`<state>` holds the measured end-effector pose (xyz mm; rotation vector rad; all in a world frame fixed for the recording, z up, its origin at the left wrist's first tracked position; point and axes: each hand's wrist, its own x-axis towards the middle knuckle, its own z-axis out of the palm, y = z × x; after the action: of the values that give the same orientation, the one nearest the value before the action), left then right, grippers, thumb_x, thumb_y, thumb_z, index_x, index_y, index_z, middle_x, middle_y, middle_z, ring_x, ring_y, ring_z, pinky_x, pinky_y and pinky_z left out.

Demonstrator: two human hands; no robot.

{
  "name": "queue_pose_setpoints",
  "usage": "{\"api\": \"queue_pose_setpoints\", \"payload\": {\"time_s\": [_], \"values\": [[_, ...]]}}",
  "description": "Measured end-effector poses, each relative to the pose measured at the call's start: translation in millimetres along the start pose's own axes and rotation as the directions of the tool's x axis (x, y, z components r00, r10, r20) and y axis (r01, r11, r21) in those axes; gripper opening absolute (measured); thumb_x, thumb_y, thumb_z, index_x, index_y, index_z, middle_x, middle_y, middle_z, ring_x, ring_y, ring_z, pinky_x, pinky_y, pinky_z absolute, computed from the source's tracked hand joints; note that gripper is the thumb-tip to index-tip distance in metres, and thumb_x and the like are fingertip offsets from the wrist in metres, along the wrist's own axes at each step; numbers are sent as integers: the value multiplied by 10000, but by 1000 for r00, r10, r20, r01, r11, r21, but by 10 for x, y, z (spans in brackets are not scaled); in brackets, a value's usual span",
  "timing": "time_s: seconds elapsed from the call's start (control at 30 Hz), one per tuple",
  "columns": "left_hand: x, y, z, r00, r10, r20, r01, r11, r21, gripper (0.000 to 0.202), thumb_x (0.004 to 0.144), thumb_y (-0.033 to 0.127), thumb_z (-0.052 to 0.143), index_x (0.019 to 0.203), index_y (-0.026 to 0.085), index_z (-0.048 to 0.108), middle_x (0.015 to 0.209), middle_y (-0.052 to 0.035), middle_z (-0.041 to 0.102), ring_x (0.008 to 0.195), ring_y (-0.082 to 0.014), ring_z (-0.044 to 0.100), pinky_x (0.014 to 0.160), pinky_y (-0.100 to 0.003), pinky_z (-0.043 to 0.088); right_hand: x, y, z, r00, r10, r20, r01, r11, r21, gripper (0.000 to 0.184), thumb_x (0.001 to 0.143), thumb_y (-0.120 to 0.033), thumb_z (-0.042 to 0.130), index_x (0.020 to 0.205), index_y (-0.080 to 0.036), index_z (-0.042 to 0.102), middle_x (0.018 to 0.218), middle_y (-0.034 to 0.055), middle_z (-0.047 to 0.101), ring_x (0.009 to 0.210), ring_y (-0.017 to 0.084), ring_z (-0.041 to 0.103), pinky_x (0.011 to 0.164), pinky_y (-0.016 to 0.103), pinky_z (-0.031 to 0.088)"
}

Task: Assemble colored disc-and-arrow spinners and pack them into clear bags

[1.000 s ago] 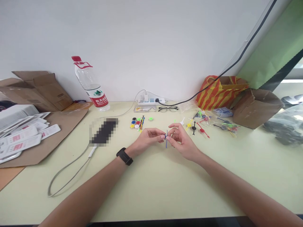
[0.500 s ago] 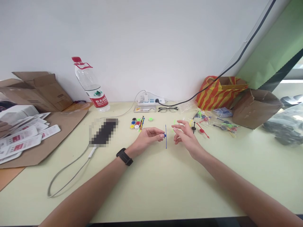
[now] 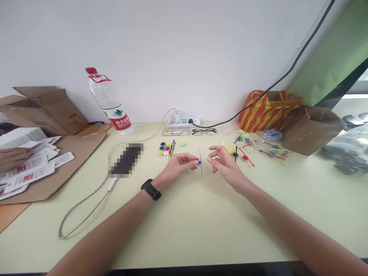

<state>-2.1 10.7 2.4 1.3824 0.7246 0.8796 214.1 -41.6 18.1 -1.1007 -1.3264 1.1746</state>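
Note:
My left hand [image 3: 184,165] pinches a small blue spinner arrow [image 3: 201,168] by its hub between thumb and fingertips. The thin arrow stands nearly edge-on to me, above the table. Just right of it hovers my right hand [image 3: 225,165], fingers curved and apart, touching nothing I can see. Beyond my left hand lie several coloured round discs [image 3: 162,148] and a bundle of thin coloured arrows [image 3: 172,148]. Behind my right hand rest a black spinner arrow [image 3: 235,154] and a red one [image 3: 246,157].
A power strip [image 3: 184,121], glasses [image 3: 204,132] and a clear case [image 3: 176,131] line the wall. Bagged spinner parts [image 3: 276,153] lie right, near a cardboard box [image 3: 312,132]. A bottle [image 3: 117,119], blurred-out device [image 3: 126,160] and another person's hand [image 3: 13,159] are left.
The blue arrow has turned slightly in my left hand. My right hand has come a little nearer to it, its fingers more curled. The other person's hand reaches further over the white cards.

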Motion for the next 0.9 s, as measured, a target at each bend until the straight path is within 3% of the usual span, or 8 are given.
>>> {"api": "queue_pose_setpoints", "payload": {"time_s": [0.17,0.37,0.53,0.67,0.73,0.77,0.83,0.9], "values": [[-15,10,11,999,-5,50,6,1000,-24,290,802,369,862,978,149,789,873,-65,737,804,-157,648,775,-298,516,-25,120,57,988,-58,144,72,993,-94,434,953,-490,628,1308,-311,454,1071,11,603,673,124,557,647,317,545],[-17,6,13,997,-7,83,9,999,-31,265,814,355,854,968,151,786,945,-76,749,812,-150,642,786,-301,520,-62,94,56,981,-95,167,124,977,-174,458,944,-407,645,1344,-305,447,1052,14,609,669,127,551,617,305,533],[-14,7,9,997,7,79,-5,1000,-20,255,837,339,838,993,145,787,877,-66,729,818,-148,634,784,-294,513,-26,91,32,984,-135,117,155,971,-179,446,940,-444,650,1321,-287,481,1084,32,629,663,128,555,647,328,550],[-15,-2,10,998,-5,62,6,1000,-14,276,818,348,853,994,145,790,861,-63,730,809,-151,641,776,-293,516,4,57,4,997,-66,-41,63,994,-87,514,909,-527,681,1329,-311,478,1245,60,637,684,132,605,721,377,578],[-14,-6,10,998,-13,55,14,1000,-5,284,804,351,864,980,142,791,882,-71,739,808,-153,645,773,-294,518,-9,-9,-37,998,25,-65,-24,1000,18,508,919,-575,647,1326,-314,493,1125,39,696,606,129,579,712,390,570],[-12,-7,8,999,-14,49,14,1000,6,287,800,354,867,976,140,792,886,-73,741,800,-151,643,771,-293,518,-23,-55,-66,998,66,-10,-65,994,83,486,942,-615,585,1302,-295,523,950,16,716,531,129,530,669,387,555],[-8,-8,3,999,-12,32,11,999,33,294,801,364,864,977,139,794,869,-70,741,777,-143,633,767,-288,515,-61,-158,-132,973,102,207,-144,969,199,533,985,-689,398,1197,-246,603,558,-41,577,400,135,382,554,370,487],[-2,-11,-4,1000,-7,11,6,999,44,301,803,373,861,982,141,795,850,-64,735,757,-138,626,762,-284,516,-89,-240,-184,937,74,341,-169,951,259,581,992,-706,312,1096,-234,634,404,-69,410,367,145,315,507,354,423]]}}
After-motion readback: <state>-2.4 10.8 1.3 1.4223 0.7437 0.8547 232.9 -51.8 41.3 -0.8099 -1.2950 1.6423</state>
